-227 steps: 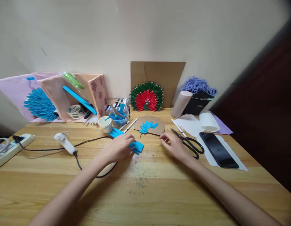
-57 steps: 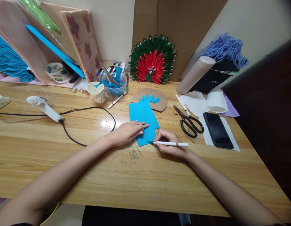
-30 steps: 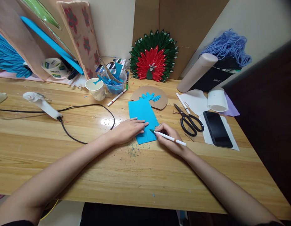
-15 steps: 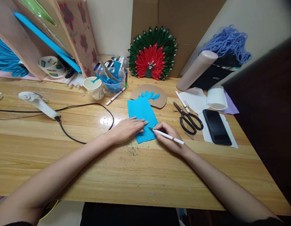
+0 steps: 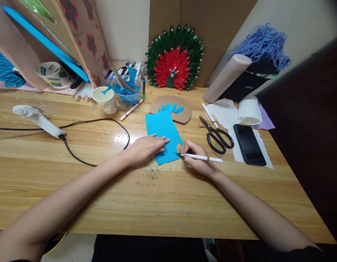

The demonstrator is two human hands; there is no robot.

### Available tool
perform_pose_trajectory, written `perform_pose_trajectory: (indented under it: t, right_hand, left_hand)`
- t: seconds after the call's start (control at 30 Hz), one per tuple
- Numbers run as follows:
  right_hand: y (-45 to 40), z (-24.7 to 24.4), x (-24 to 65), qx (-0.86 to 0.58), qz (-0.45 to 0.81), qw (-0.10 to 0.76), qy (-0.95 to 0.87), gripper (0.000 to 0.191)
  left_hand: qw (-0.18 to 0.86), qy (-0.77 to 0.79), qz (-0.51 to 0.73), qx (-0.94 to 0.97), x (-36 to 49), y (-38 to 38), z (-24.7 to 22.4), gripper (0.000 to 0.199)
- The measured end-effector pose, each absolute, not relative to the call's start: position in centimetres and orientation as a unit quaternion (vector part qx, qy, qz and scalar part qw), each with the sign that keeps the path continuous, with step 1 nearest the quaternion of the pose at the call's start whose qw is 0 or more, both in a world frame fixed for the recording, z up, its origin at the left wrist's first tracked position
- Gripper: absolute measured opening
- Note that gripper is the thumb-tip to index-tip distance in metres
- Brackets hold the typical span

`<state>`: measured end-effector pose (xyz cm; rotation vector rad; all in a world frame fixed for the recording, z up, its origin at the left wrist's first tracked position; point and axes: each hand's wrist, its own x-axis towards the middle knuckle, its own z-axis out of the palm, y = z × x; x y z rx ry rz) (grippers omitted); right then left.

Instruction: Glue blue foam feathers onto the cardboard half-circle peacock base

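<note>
A blue sheet [image 5: 160, 125] lies on the wooden table, with a notch cut in its right edge. My left hand [image 5: 148, 148] rests flat across its left side, fingers stretched out. In my right hand [image 5: 197, 157] is a white marker pen [image 5: 205, 158] with a brown band, gripped near its green tip. That tip meets the sheet near its lower right edge, where a faint drawn line shows. Just behind the sheet is a round cardboard piece [image 5: 154, 103] with blue petals [image 5: 171, 108] on it.
Black-handled scissors [image 5: 217, 136] and a phone [image 5: 249, 145] lie to the right. A hot glue gun [image 5: 39, 121] with its black cord is on the left. Behind stand a paper cup [image 5: 107, 102], a tub of blue scraps [image 5: 128, 94] and a red-green peacock-like craft [image 5: 172, 65].
My right hand has drawn the marker tip rightward and down toward the sheet's edge, and the pen now lies flatter. My left hand stays on the sheet. The view has shifted slightly.
</note>
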<state>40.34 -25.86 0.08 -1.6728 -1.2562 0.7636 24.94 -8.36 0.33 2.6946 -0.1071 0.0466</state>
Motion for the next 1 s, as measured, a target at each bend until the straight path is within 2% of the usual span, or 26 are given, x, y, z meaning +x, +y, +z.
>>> perform_pose_trajectory:
  t: [0.5,0.8,0.9,1.0]
  right_hand:
    - [-26.2,-0.8,41.0,-0.636,0.348,0.477,-0.497,0.012]
    - [-25.9,-0.7,41.1,-0.574,0.353,0.596,-0.437,0.010]
    - [-25.9,-0.2,40.6,-0.612,0.333,0.571,-0.434,0.006]
    - [-26.1,0.2,40.0,-0.636,0.305,0.533,-0.467,0.011]
  left_hand:
    - [0.234,-0.039,0.017,0.971,25.0,-8.4,0.5,0.030]
    - [0.262,-0.041,0.050,0.963,24.7,-8.2,0.5,0.029]
    - [0.247,-0.051,0.103,0.962,24.6,-8.3,0.6,0.025]
    - [0.223,-0.015,0.155,0.962,24.4,-8.5,0.4,0.025]
